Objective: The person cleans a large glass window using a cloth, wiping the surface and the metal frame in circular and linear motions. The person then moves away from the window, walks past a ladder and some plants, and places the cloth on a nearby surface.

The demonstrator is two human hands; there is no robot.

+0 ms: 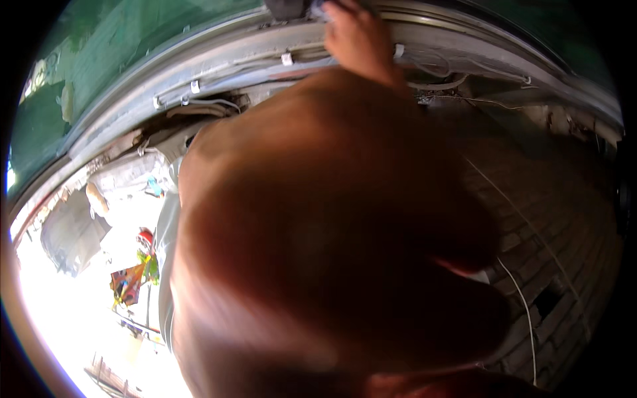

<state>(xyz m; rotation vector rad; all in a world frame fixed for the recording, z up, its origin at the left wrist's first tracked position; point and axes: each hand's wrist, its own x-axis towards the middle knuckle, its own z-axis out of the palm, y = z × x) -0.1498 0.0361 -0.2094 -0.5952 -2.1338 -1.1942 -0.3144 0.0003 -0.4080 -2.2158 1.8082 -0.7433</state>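
Small bluish piece [318, 8] is seen at the far edge, just left of the middle, at the fingertips of the right hand; part of it is covered by them and its shape is hard to make out. Which way it points, and its long axis, cannot be told.

At the left, a bright opening is largely washed out by glare. In it, a grey shape [73, 232] is seen, whether sheet or bag being unclear, and nearer the middle a red round thing [144, 237] above a patterned, many-coloured piece [127, 284]. Beyond, a green wall [126, 66] is crossed by a pale rail [225, 56], bent by the lens, with white clips [286, 59] and cables along it.

Beside the bluish piece, to its left, a dark block [285, 8] is cut off by the far edge. The middle is filled by what appears to be the left hand [332, 225], very near and blurred; its fingers are directed right with a narrow gap between two, and whether anything is held cannot be told. Behind it, the forearm of the right hand [361, 41] is partly hidden. That hand's fingers are bent, but their grip cannot be judged.

At the right, a shadowed brick surface [570, 292] is crossed by a white cord [529, 312].
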